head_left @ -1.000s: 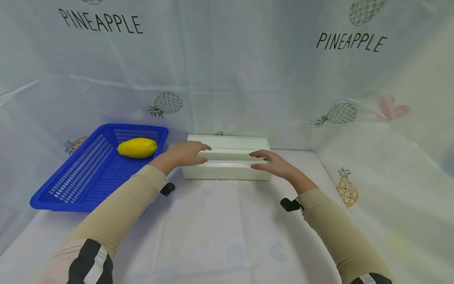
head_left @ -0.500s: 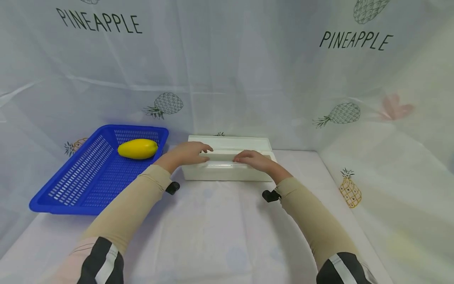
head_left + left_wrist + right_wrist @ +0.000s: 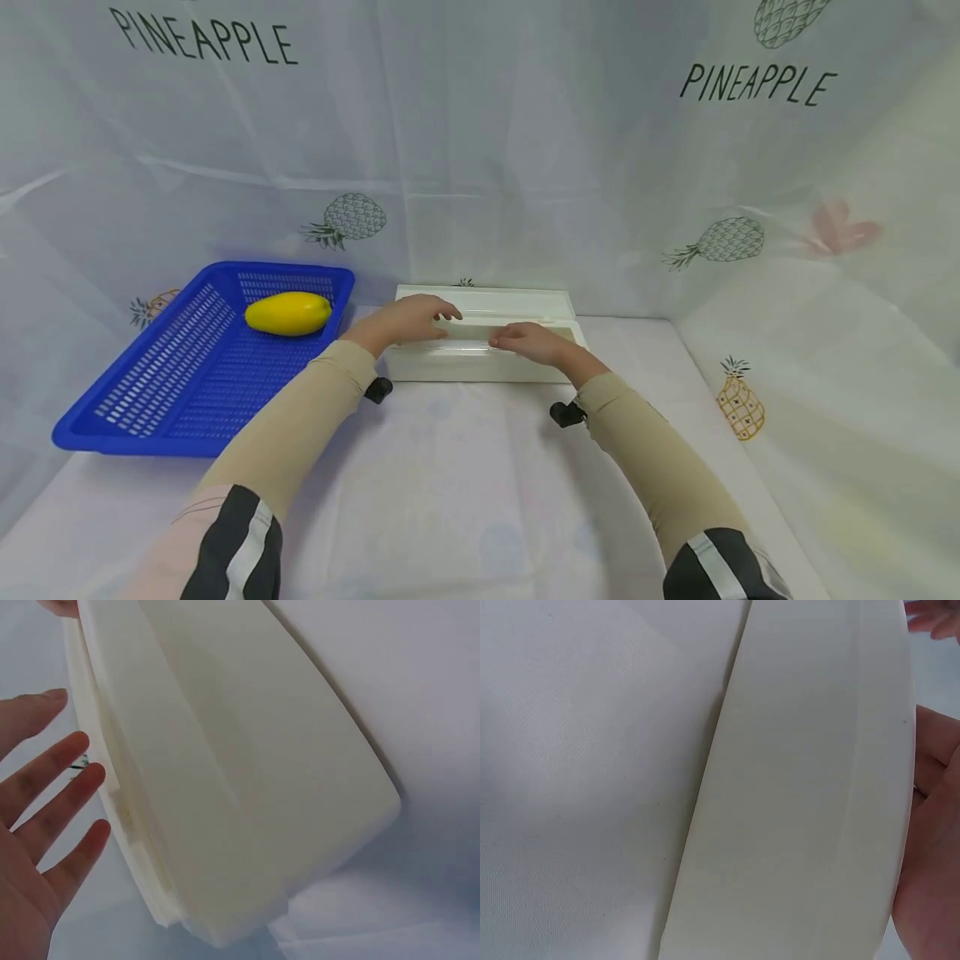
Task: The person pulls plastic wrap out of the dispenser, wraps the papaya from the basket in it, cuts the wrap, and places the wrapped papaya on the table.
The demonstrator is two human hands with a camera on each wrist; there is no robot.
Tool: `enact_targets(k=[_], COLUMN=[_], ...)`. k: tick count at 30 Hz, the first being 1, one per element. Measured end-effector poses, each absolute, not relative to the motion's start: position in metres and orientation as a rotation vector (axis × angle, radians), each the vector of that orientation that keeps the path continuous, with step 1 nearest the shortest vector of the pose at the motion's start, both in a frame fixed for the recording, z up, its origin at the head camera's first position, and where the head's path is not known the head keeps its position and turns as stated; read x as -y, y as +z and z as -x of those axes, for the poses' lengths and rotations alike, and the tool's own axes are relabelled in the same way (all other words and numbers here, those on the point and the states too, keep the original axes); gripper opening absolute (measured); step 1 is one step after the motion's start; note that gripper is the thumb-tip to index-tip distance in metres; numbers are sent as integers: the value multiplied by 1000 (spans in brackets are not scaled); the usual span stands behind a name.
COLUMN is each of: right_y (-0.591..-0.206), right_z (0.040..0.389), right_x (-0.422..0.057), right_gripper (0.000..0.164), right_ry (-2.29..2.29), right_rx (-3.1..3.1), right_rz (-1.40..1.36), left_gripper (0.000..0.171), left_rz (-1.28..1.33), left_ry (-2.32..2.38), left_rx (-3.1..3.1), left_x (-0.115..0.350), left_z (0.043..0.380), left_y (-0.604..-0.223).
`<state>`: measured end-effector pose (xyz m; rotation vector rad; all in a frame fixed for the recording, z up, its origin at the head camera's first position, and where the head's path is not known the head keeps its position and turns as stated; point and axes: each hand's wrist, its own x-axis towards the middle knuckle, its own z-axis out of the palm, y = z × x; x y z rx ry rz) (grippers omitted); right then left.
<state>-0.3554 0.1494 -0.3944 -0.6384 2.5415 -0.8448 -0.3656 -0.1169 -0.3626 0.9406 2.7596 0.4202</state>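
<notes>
A long white box stands against the back of the table, with its white lid raised behind it. Over the box's left part, my left hand hovers with its fingers apart and nothing between them. The left wrist view has these spread fingers beside the box's upper edge. My right hand reaches over the front wall near the middle, its fingers close together and pointing left. In the right wrist view, the front wall hides most of that hand's fingers.
To the left is a blue plastic basket with a yellow, mango-like fruit at its back. A white cloth covers the table. Behind hangs a pineapple-print sheet, close to the box.
My right hand has moved left over the box, its fingers drawing together and dipping behind the front wall. The left hand has shifted slightly right. Basket and fruit remain in place.
</notes>
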Motion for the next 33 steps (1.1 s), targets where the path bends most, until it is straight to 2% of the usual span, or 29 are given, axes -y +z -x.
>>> enact_targets(k=[12, 17, 26, 33], right_y=[-395, -394, -395, -397], right_z=[368, 372, 367, 362], right_x=[-155, -153, -154, -150], right_gripper=[25, 19, 31, 47], right_ry=[-1047, -1057, -1049, -967], right_rx=[-2570, -2588, -2518, -2475], right_rz=[638, 654, 608, 661], left_gripper=[37, 35, 27, 25], left_rz=[-1109, -1160, -1084, -1052], left_ry=[499, 490, 492, 520], left_rx=[-2699, -2691, -2682, -2689], left_x=[94, 85, 91, 101], left_z=[375, 374, 376, 378], left_y=[-368, -369, -374, -376])
